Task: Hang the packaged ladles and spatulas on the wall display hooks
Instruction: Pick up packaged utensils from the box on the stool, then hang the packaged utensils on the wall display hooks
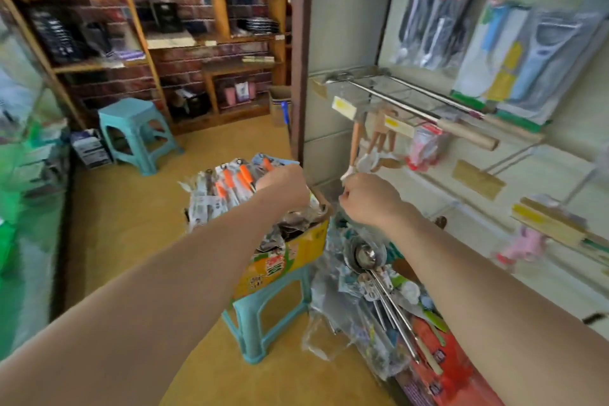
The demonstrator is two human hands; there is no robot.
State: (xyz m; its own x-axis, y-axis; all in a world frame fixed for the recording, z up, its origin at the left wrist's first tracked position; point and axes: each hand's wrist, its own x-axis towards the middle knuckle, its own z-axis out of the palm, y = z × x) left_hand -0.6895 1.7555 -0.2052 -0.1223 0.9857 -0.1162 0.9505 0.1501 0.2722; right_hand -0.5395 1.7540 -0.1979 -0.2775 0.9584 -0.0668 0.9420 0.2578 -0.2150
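White wall display [333,148] with hooks [400,104] stood at the right. The left hand [284,186] grasped orange-handled packages [230,183] above a yellow box [296,259] on a teal stool [263,323]. The right hand [369,199] was clenched; if it held something, I cannot tell. Packaged ladles [367,255] lay near right.
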